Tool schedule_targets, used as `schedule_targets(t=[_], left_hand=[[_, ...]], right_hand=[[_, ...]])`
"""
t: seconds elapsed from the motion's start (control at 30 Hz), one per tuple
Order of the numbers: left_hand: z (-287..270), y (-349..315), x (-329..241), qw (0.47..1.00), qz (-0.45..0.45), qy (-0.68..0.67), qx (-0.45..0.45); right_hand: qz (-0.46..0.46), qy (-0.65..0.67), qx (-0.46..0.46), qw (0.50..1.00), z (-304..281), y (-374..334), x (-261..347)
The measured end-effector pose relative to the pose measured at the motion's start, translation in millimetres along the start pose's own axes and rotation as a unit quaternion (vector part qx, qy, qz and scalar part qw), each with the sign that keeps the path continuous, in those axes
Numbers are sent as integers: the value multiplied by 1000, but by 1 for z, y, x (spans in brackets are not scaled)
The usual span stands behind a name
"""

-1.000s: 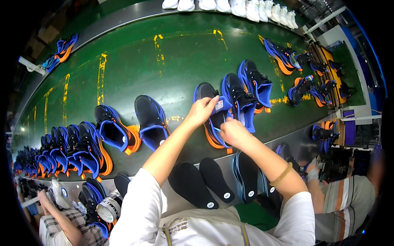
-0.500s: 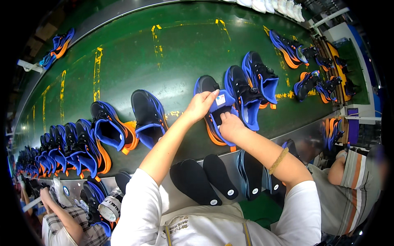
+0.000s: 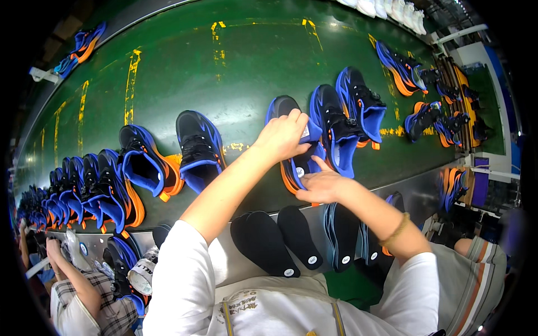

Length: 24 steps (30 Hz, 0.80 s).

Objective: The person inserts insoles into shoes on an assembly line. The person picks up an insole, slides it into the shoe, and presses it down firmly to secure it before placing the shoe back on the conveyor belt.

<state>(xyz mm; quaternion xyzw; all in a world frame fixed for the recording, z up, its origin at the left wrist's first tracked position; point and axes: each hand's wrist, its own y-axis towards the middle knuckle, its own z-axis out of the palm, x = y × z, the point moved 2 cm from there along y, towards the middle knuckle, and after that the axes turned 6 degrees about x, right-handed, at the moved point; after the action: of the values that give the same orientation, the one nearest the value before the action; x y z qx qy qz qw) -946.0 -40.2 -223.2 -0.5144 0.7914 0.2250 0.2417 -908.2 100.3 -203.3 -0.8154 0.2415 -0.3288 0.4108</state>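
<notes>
A black and blue shoe (image 3: pixel 284 105) with an orange sole lies before me on the green surface, toe pointing away. My left hand (image 3: pixel 283 136) is closed on its blue-lined tongue, covering most of the white label there. By the heel opening is my right hand (image 3: pixel 326 183), its fingers apart and touching the collar. Inside the shoe, a white round sticker shows on the dark insole. Two similar shoes (image 3: pixel 335 120) (image 3: pixel 358 98) stand close on the right. To the left are another shoe (image 3: pixel 196 134) and one tilted on its side (image 3: pixel 147 154).
Black insoles (image 3: pixel 263 241) with white stickers lie at the near metal edge (image 3: pixel 403 193), beside stacked insoles (image 3: pixel 342 238). A long row of shoes (image 3: pixel 106 185) runs left. More shoes (image 3: pixel 398 67) stand far right. People sit at both sides; a white tape roll (image 3: pixel 140 278) is lower left.
My right hand has come out of the shoe to its heel, uncovering the insole's sticker. My left hand has curled further over the tongue, hiding most of the label.
</notes>
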Motion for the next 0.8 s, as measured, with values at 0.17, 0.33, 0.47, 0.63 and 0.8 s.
schedule_targets(t=[0.17,0.33,0.47,0.63,0.8], left_hand=[[9,-1,-4,999,1,8,36],[12,-33,-11,996,54,50,-48],[-11,-73,-41,994,66,13,-83],[-46,-85,-29,897,-121,-421,-65],[-81,-67,-17,555,-64,-812,-168]], right_hand=[[-65,73,-480,872,37,-1,0],[31,126,-603,787,99,-26,20],[-77,352,-576,733,140,-10,31],[-54,398,-548,734,120,-19,50],[9,379,-621,686,111,-51,37]])
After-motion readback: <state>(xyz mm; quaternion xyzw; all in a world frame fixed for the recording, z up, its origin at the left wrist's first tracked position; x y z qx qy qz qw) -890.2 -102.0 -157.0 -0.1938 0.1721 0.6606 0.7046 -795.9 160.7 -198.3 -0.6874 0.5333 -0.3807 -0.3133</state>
